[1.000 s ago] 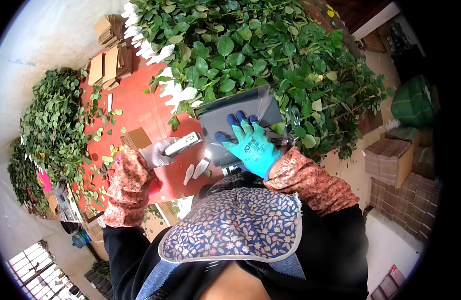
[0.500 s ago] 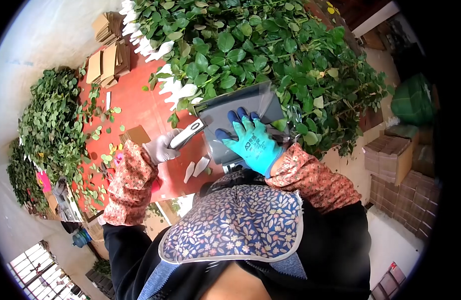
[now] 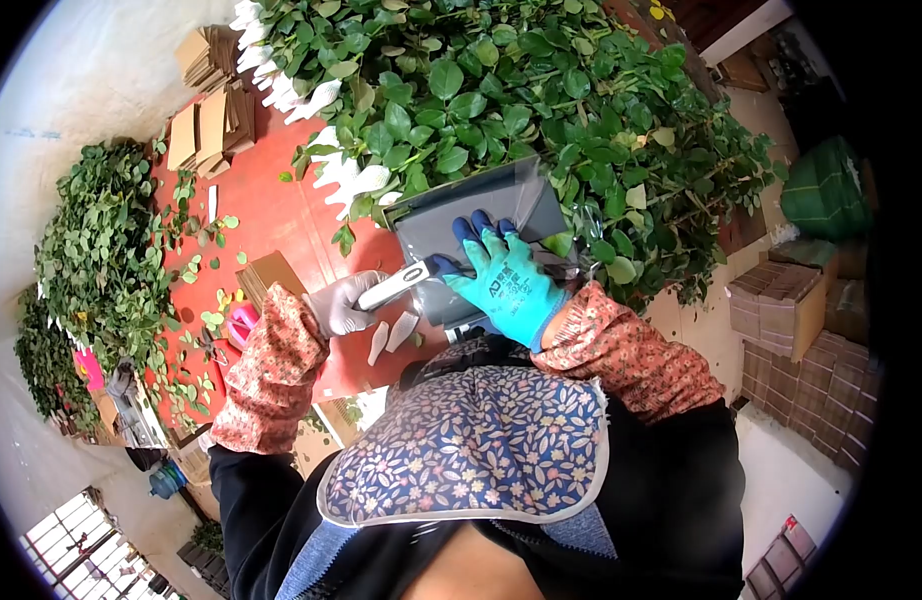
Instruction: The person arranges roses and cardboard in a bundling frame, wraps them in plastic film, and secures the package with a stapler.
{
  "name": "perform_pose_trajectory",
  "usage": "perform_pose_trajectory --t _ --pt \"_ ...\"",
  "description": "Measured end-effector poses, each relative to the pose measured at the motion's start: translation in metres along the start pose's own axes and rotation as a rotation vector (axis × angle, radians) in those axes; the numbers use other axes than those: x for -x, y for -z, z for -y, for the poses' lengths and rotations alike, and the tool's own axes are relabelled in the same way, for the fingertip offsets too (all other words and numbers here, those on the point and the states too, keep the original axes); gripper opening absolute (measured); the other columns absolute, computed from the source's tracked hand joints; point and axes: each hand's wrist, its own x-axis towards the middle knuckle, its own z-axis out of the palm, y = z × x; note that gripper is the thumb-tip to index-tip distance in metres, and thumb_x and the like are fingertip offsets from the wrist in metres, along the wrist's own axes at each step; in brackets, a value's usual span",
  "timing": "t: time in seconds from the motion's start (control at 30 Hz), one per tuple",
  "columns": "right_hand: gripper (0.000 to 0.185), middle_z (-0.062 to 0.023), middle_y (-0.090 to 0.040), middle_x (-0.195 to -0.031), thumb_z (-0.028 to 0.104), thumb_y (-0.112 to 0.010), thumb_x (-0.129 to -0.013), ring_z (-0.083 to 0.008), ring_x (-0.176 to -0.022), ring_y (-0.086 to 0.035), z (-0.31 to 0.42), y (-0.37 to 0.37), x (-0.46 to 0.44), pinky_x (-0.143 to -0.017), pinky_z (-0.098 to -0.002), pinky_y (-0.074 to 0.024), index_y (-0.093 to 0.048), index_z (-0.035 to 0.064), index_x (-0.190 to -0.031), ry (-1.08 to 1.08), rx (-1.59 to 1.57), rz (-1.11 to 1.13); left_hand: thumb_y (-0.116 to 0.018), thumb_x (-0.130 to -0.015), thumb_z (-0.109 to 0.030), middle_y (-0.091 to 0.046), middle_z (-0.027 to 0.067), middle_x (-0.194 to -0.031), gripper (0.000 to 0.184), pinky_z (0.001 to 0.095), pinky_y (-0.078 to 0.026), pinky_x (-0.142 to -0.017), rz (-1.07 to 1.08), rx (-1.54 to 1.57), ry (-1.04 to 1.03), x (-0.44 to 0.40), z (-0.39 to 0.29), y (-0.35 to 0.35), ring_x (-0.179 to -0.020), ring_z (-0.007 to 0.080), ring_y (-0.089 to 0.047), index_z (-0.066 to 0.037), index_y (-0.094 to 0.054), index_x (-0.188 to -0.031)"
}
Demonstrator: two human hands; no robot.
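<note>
My left hand (image 3: 349,304), in a pale grey glove, is closed around a long white tool with a dark oval near its far end (image 3: 393,284); I cannot make out its kind. That end lies over the left edge of a dark grey board (image 3: 431,222) covered with clear plastic film (image 3: 526,195), close to my right thumb. My right hand (image 3: 506,283), in a teal glove with navy fingertips, rests on the board with its fingers spread. Two white strips (image 3: 402,330) lie on the red table (image 3: 271,215) below the tool.
Leafy green stems (image 3: 501,90) with white-sleeved ends (image 3: 356,180) are heaped behind the board. Another leafy pile (image 3: 96,230) stands at the left. Cardboard pieces (image 3: 211,125) lie at the far left, a pink-handled tool (image 3: 243,325) by my left sleeve. Cardboard boxes (image 3: 776,305) are stacked at the right.
My left hand has moved right and slightly down, bringing the white tool's end over the board beside my right thumb. My right hand stays on the board, almost unmoved.
</note>
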Motion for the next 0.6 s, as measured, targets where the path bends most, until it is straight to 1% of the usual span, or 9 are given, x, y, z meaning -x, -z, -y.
perform_pose_trajectory --t 0.17,0.23,0.27,0.3,0.37,0.43,0.5,0.57,0.6 --pt "0.056 -0.0277 -0.034 -0.148 0.018 -0.047 -0.089 -0.0453 -0.138 -0.031 0.000 0.008 0.000 -0.109 -0.0580 -0.0277 -0.042 0.0216 -0.145 -0.002 0.003 0.040 -0.063 -0.074 -0.001 -0.063 0.0043 -0.108 0.055 0.0290 -0.045 -0.092 -0.094 -0.126 0.078 0.001 -0.005 -0.001 -0.104 0.0135 -0.057 -0.005 -0.052 -0.128" --pt "0.057 -0.0277 -0.035 -0.148 0.017 -0.047 -0.089 -0.0454 -0.138 -0.032 0.000 0.008 -0.001 -0.109 -0.0577 -0.0278 -0.042 0.0220 -0.145 0.001 -0.004 0.043 -0.067 -0.074 -0.006 -0.066 0.0083 -0.095 0.050 0.0310 -0.050 -0.083 -0.152 -0.243 0.081 -0.001 -0.008 -0.001 -0.092 0.0178 -0.063 -0.004 -0.057 -0.122" --pt "0.057 -0.0276 -0.035 -0.148 0.017 -0.048 -0.088 -0.0455 -0.138 -0.032 0.000 0.008 -0.001 -0.109 -0.0575 -0.0278 -0.042 0.0225 -0.145 -0.001 -0.011 0.046 -0.067 -0.074 -0.006 -0.066 0.0083 -0.095 0.050 0.0310 -0.050 -0.083 -0.152 -0.243 0.079 -0.001 -0.009 -0.001 -0.092 0.0178 -0.063 -0.004 -0.057 -0.122" --pt "0.057 -0.0276 -0.035 -0.148 0.017 -0.048 -0.088 -0.0455 -0.138 -0.032 0.000 0.007 -0.001 -0.109 -0.0575 -0.0278 -0.042 0.0225 -0.145 0.001 -0.009 0.047 -0.068 -0.074 -0.009 -0.067 0.0108 -0.092 0.045 0.0342 -0.051 -0.080 -0.196 -0.399 0.079 -0.002 -0.011 -0.003 -0.089 0.0221 -0.065 -0.005 -0.059 -0.118" --pt "0.056 -0.0269 -0.036 -0.147 0.026 -0.051 -0.090 -0.0456 -0.137 -0.032 -0.003 0.004 0.001 -0.109 -0.0563 -0.0285 -0.042 0.0197 -0.145 0.020 0.027 0.009 -0.068 -0.074 -0.012 -0.068 0.0132 -0.088 0.040 0.0374 -0.052 -0.078 -0.252 -0.550 0.076 -0.006 -0.020 -0.010 -0.086 0.0263 -0.067 -0.006 -0.062 -0.113" --pt "0.059 -0.0260 -0.039 -0.145 0.033 -0.055 -0.088 -0.0432 -0.135 -0.035 -0.004 0.005 0.001 -0.109 -0.0540 -0.0299 -0.042 0.0159 -0.144 0.037 0.037 -0.027 -0.067 -0.074 -0.018 -0.068 0.0155 -0.089 0.034 0.0436 -0.053 -0.076 -0.288 -0.847 0.306 -0.007 -0.022 -0.016 -0.085 0.0333 -0.066 -0.009 -0.064 -0.106" --pt "0.064 -0.0250 -0.042 -0.142 0.039 -0.058 -0.087 -0.0407 -0.134 -0.038 -0.008 0.013 0.002 -0.109 -0.0516 -0.0313 -0.043 0.0121 -0.143 0.064 0.069 -0.061 -0.069 -0.072 -0.021 -0.068 0.0179 -0.089 0.034 0.0446 -0.051 -0.076 -0.320 -0.820 0.330 -0.008 -0.029 -0.015 -0.085 0.0360 -0.065 -0.008 -0.063 -0.103" --pt "0.075 -0.0209 -0.048 -0.138 0.047 -0.066 -0.081 -0.0353 -0.129 -0.045 -0.019 0.029 0.004 -0.107 -0.0467 -0.0348 -0.044 0.0052 -0.140 0.030 -0.210 0.041 -0.068 -0.073 -0.022 -0.068 0.0154 -0.089 0.032 0.0452 -0.051 -0.076 -0.166 -0.967 0.457 -0.009 -0.040 -0.010 -0.085 0.0351 -0.065 -0.011 -0.064 -0.103" --pt "0.061 -0.0159 -0.054 -0.133 0.027 -0.058 -0.085 -0.0292 -0.127 -0.049 -0.026 0.046 0.002 -0.106 -0.0434 -0.0363 -0.043 0.0039 -0.140 0.068 -0.288 -0.133 -0.066 -0.074 -0.024 -0.068 0.0148 -0.088 0.030 0.0454 -0.051 -0.076 -0.157 -0.968 0.452 -0.005 -0.047 -0.010 -0.085 0.0357 -0.065 -0.013 -0.065 -0.101"
